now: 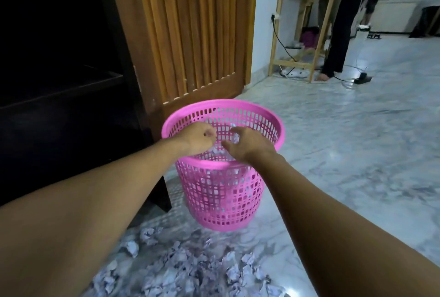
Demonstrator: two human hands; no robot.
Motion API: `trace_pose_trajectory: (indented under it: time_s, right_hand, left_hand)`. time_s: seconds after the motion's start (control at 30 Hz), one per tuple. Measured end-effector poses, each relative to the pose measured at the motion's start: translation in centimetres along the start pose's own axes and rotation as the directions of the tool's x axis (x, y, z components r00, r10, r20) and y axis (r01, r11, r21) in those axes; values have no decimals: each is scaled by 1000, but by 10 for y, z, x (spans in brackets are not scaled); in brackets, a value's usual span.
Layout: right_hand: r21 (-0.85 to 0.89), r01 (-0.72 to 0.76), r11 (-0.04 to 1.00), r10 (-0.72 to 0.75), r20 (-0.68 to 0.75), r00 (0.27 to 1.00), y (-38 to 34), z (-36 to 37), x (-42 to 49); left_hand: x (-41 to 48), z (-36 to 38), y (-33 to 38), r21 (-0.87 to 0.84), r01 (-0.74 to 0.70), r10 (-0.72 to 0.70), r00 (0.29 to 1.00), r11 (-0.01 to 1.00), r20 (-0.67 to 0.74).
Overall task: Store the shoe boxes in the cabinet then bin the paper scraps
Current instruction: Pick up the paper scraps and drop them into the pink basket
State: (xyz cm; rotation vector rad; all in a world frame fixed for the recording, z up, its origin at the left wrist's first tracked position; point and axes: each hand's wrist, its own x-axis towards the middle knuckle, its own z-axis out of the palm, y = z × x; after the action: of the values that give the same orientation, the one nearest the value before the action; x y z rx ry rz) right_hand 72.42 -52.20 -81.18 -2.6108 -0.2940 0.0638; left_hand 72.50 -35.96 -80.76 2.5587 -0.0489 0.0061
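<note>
Head view: pink mesh bin [223,199] at centre, on marble floor [345,153]. Left hand [198,139] over the rim at 10 o'clock, fingers curled shut; contents not visible. Right hand [247,143] over the mouth, fingers spread. Crumpled paper scraps [190,270] heaped at 6 o'clock. Dark cabinet [66,87] at 9 o'clock.
</note>
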Motion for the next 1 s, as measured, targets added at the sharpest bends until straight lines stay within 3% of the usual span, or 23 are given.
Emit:
trace_pose_trajectory:
  time_s: [0.13, 0.27, 0.4, 0.53, 0.7, 1.0]
  right_hand:
    - [-109, 22, 994, -29, -60, 998, -19, -1, -20]
    - [-172, 52, 984, -72, -111, 991, -36, 4, -45]
    - [-159, 113, 981, -119, -34, 992, -47, 13, -71]
    - [-183, 160, 970, -179, -90, 980, -42, 29, -96]
    - [-91, 196, 976, -211, -206, 956, -43, 89, -156]
    - [-3, 229, 973, -229, -49, 972, -14, 232, -256]
  left_hand:
    - [-29, -12, -6, 29, -49, 48, 998, 998, 27]
    - [-66, -20, -14, 43, -113, 115, 991, 993, -65]
    - [-112, -26, -32, -37, -129, 123, 982, 991, -142]
    - [-165, -19, -51, -163, -71, 49, 990, 984, -135]
    - [-231, 14, -84, -268, 30, -58, 994, 963, -97]
    - [-310, 86, -166, -205, 230, -256, 961, 951, -107]
